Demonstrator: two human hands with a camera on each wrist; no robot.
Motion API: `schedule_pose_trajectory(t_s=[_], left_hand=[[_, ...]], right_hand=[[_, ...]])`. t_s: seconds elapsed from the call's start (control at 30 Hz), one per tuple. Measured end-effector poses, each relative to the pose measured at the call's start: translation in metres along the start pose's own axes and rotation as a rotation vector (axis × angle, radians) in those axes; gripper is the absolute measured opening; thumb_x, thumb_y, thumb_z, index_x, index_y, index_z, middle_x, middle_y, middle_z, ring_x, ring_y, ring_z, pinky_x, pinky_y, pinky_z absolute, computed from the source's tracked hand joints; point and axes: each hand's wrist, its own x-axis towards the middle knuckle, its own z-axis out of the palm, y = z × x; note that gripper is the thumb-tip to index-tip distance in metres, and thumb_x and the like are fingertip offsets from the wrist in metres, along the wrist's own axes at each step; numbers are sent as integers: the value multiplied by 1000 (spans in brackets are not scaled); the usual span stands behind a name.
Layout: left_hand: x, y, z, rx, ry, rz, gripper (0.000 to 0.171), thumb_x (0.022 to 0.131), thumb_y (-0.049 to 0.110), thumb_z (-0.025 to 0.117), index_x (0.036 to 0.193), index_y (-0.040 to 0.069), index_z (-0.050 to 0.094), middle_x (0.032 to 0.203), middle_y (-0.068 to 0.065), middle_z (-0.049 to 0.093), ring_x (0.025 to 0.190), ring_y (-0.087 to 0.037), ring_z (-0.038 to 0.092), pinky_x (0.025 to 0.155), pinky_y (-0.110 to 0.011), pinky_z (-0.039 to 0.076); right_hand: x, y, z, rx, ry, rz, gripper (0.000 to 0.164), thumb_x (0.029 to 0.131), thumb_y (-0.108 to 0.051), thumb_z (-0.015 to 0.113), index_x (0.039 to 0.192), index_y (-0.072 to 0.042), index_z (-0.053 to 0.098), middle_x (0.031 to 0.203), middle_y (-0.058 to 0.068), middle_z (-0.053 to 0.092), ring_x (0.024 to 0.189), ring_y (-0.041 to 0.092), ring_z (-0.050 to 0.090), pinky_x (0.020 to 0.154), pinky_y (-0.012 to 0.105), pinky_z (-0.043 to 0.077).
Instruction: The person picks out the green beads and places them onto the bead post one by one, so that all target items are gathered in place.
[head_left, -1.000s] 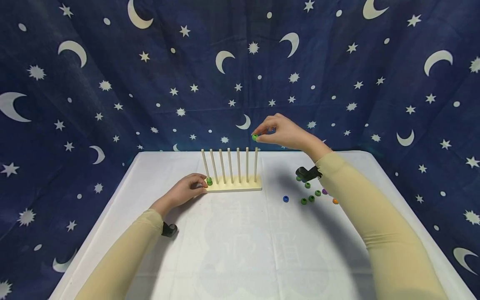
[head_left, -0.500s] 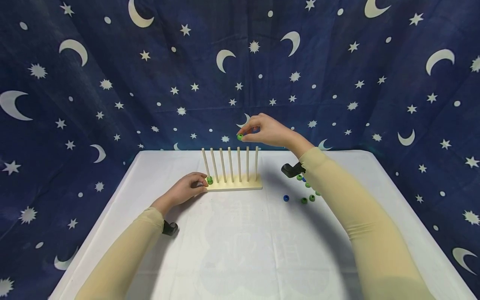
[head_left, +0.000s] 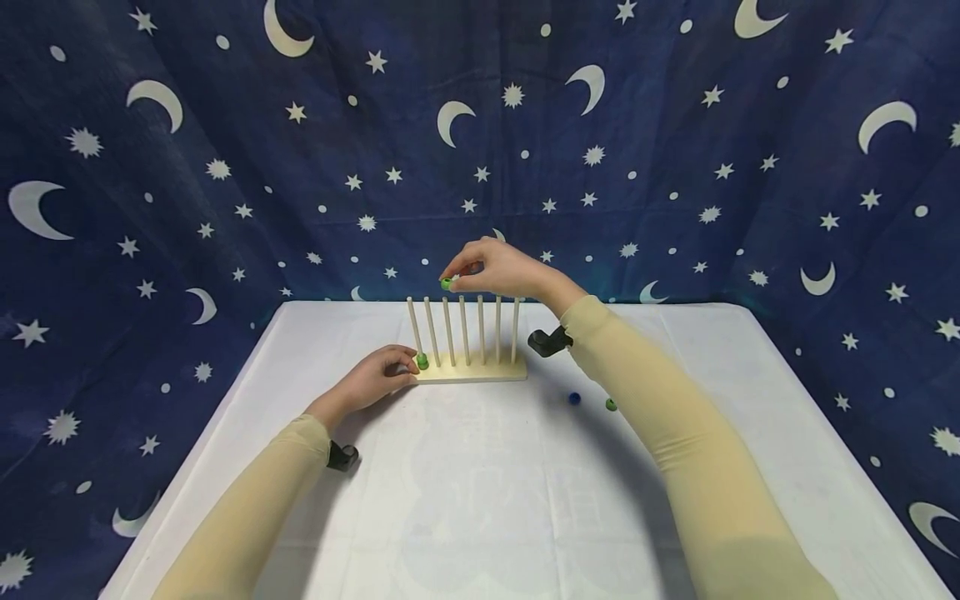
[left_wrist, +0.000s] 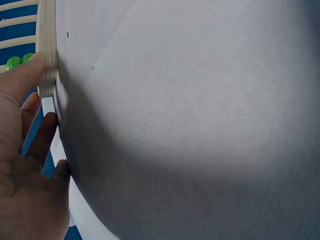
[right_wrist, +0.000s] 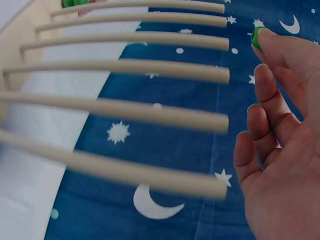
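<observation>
A wooden peg stand (head_left: 472,372) with a row of upright pegs stands at the back of the table. My left hand (head_left: 375,377) holds its left end, the thumb at the front edge in the left wrist view. Green beads (left_wrist: 20,61) are stacked low on the leftmost peg, close to the fingers. Between thumb and index finger, my right hand (head_left: 495,268) pinches another green bead (head_left: 447,284), just above the tops of the pegs toward the left side. The other right fingers are loosely bent in the right wrist view.
On the white tablecloth (head_left: 480,500), right of the stand, lie a blue bead (head_left: 574,398) and a green bead (head_left: 611,405). My right sleeve (head_left: 675,442) covers the area beyond them. A dark blue curtain (head_left: 480,125) with moons and stars hangs behind the table.
My right hand has moved left along the peg tops with the green bead, dipping slightly. Its sleeve now covers most of the loose beads. The left hand stays on the stand.
</observation>
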Motion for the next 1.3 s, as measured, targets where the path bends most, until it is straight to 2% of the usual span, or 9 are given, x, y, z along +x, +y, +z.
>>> schedule_pose_trajectory(t_s=[0.07,0.37,0.87,1.3], left_hand=[[0,0,0,-4,-1,2,7,95,13,75,101,13,72,142,-15,56,138,-37,46,119,-53,29],[1,0,-1,-15,-12,9,8,95,16,75,102,14,72,141,-14,57,137,-35,47,119,-53,30],[-1,-1,1,-6,-5,21,7,95,13,75,102,12,72,140,-15,58,136,-36,48,118,-53,31],[0,-3,0,-14,-3,10,7,96,14,75,102,13,72,141,-13,57,137,-34,48,118,-51,31]], right_hand=[[4,-2,4,6,-4,-8,22,99,-32,70,118,-24,77,109,-5,64,106,16,50,92,40,44],[22,-12,18,11,-19,-33,21,98,-29,71,117,-22,78,107,-4,65,102,17,50,86,37,45],[36,-14,35,33,-50,-59,19,98,-27,72,115,-22,78,106,-4,64,102,16,52,86,35,48],[41,-15,38,16,-52,-53,20,98,-26,71,116,-22,78,108,-5,64,100,16,52,85,34,48]])
